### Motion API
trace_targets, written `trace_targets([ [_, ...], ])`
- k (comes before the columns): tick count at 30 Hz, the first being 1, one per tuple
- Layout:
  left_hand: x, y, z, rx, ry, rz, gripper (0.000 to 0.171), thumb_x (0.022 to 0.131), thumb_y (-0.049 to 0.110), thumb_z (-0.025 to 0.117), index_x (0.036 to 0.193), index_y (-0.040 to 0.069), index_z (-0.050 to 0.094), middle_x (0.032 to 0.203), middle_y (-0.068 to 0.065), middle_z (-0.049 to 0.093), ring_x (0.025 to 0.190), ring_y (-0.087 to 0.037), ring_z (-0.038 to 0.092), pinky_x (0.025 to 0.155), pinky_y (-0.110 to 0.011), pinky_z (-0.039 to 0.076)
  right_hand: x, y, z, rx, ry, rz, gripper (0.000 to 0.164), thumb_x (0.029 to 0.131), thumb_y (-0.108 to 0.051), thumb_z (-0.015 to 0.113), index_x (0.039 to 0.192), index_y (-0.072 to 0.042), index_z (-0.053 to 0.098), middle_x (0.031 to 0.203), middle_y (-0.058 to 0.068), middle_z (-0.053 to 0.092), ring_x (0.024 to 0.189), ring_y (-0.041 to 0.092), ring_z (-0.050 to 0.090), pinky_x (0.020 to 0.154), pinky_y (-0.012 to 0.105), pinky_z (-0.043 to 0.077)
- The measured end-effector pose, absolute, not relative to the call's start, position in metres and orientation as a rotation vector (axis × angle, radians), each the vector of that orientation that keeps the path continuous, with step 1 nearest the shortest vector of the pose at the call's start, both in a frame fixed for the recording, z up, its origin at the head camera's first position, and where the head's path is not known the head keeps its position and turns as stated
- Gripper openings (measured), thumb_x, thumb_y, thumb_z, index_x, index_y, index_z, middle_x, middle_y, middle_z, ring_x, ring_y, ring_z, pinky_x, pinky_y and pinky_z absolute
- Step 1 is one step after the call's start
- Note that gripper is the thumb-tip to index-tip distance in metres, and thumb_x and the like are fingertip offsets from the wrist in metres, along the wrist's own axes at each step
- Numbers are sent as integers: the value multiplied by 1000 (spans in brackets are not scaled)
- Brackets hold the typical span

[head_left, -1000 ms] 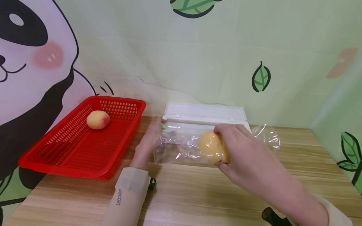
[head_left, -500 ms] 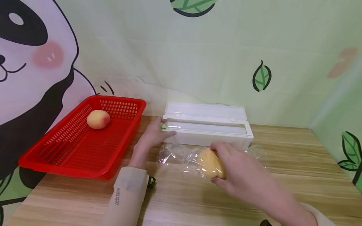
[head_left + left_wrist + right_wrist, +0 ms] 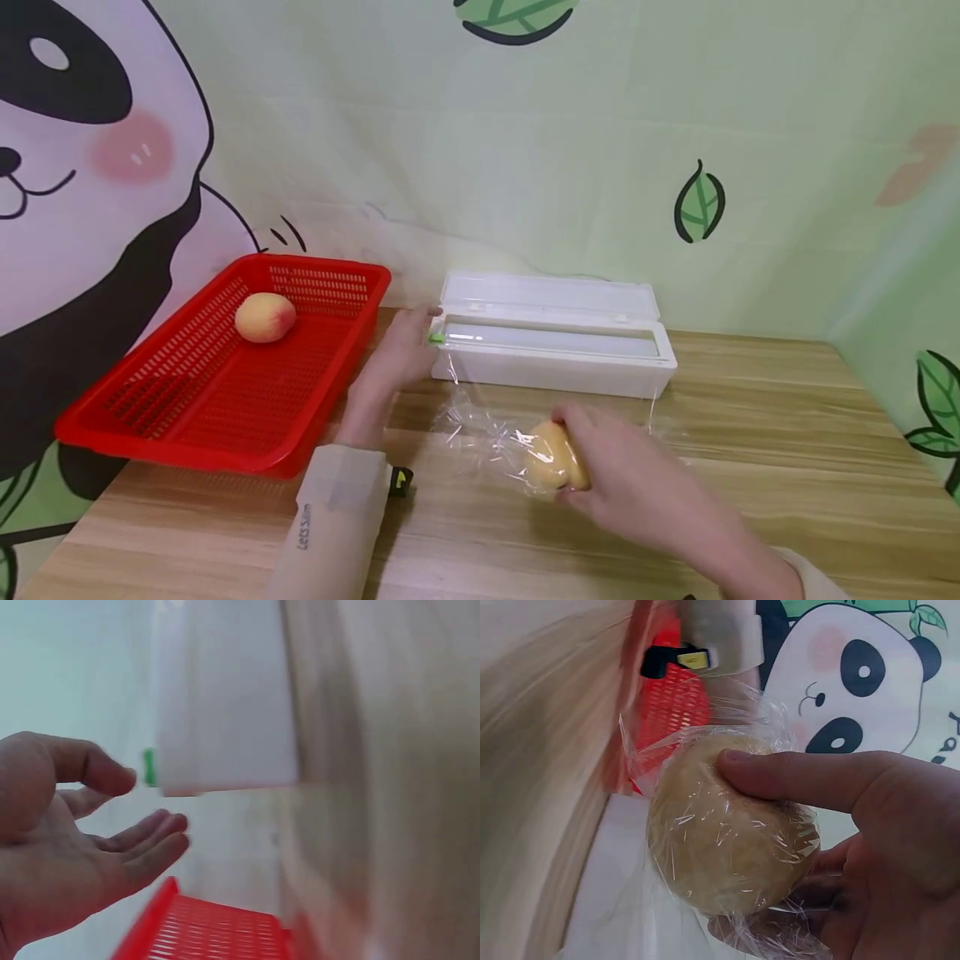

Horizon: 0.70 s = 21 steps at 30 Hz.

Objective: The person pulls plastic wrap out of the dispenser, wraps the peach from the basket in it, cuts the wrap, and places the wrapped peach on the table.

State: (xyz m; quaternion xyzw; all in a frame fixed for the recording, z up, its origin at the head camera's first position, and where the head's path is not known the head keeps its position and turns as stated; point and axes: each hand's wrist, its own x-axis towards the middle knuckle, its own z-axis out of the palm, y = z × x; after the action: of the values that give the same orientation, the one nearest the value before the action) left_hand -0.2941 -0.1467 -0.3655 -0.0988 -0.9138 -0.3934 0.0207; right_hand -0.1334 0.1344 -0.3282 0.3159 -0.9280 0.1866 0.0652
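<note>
My right hand (image 3: 622, 467) grips a yellow peach (image 3: 551, 454) above the table, in front of the dispenser. Clear cling film (image 3: 480, 433) clings around the fruit; in the right wrist view the wrapped peach (image 3: 727, 832) has my thumb across its top. A faint sheet of film runs back from it to a long white cling film dispenser (image 3: 555, 367), whose lid stands raised, a roll showing inside. Beside the dispenser's left end is my left hand (image 3: 401, 346). The left wrist view has this hand (image 3: 82, 840) with loosely bent fingers, holding nothing, near a green tab (image 3: 149, 766).
On the left stands a red plastic basket (image 3: 292, 450) with a second peach (image 3: 265, 317) in it. The wooden table (image 3: 465, 542) meets a printed cloth backdrop (image 3: 525, 167) behind the dispenser.
My right hand has drawn the wrapped peach toward me and down, away from the dispenser, stretching film behind it. My left thumb has come off the dispenser's front.
</note>
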Motion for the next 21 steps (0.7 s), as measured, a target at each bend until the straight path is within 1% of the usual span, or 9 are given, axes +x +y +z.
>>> trace_targets([
  [3, -286, -143, -352, -397, -2738, -1200, 42, 97, 5, 58, 139, 3, 57, 138, -18, 54, 119, -35, 52, 101, -50, 48, -138, 134, -335, 959, -2808, 585, 63, 71, -15, 93, 123, -7, 58, 98, -5, 60, 83, 10, 57, 73, 34, 54],
  [5, -280, -140, -343, -540, -2686, -1198, 31, 100, 9, 58, 129, 4, 64, 127, -13, 62, 113, -32, 56, 96, -48, 50, -140, 134, -339, 939, -2836, 603, 62, 71, -15, 93, 122, -7, 59, 99, -6, 59, 84, 10, 57, 74, 35, 54],
  [7, -273, -137, -334, -747, -2661, -1202, 22, 102, 13, 61, 120, 5, 70, 115, -7, 68, 106, -27, 60, 94, -46, 51, -143, 134, -342, 914, -2868, 623, 62, 71, -17, 93, 121, -8, 59, 101, -6, 59, 86, 11, 58, 76, 35, 54],
  [10, -262, -131, -325, -1119, -2688, -1237, 15, 101, 18, 66, 111, 9, 74, 102, 1, 70, 96, -19, 63, 90, -44, 53, -147, 136, -345, 902, -2892, 655, 62, 70, -17, 94, 121, -7, 60, 105, -4, 59, 90, 12, 58, 79, 38, 54],
  [12, -256, -127, -321, -1349, -2745, -1281, 14, 100, 20, 69, 108, 11, 75, 98, 4, 70, 94, -18, 66, 88, -41, 54, -149, 137, -348, 906, -2897, 677, 63, 70, -18, 94, 122, -6, 60, 106, -3, 59, 90, 13, 59, 80, 38, 54],
  [14, -250, -123, -318, -1495, -2841, -1312, 15, 98, 24, 72, 108, 13, 75, 98, 5, 72, 94, -18, 68, 84, -39, 56, -152, 138, -350, 911, -2901, 705, 63, 70, -18, 94, 122, -6, 60, 106, -3, 60, 90, 13, 59, 79, 38, 54],
  [16, -247, -121, -318, -1558, -2948, -1269, 15, 95, 27, 75, 106, 17, 74, 97, 7, 72, 93, -17, 68, 82, -35, 56, -154, 139, -352, 910, -2911, 723, 64, 70, -19, 94, 123, -6, 60, 106, -3, 61, 89, 13, 59, 78, 37, 55],
  [17, -246, -121, -318, -1575, -2991, -1266, 16, 94, 26, 76, 105, 15, 74, 97, 6, 72, 93, -18, 69, 82, -35, 56, -155, 139, -354, 912, -2914, 726, 65, 70, -19, 94, 124, -6, 60, 107, -2, 61, 89, 13, 59, 78, 37, 55],
  [21, -248, -121, -325, -1552, -3112, -1225, 11, 91, 16, 79, 99, 12, 74, 94, 5, 71, 87, -17, 68, 77, -34, 57, -159, 139, -359, 910, -2930, 726, 66, 70, -19, 94, 125, -3, 61, 109, 0, 62, 92, 14, 61, 81, 39, 56],
])
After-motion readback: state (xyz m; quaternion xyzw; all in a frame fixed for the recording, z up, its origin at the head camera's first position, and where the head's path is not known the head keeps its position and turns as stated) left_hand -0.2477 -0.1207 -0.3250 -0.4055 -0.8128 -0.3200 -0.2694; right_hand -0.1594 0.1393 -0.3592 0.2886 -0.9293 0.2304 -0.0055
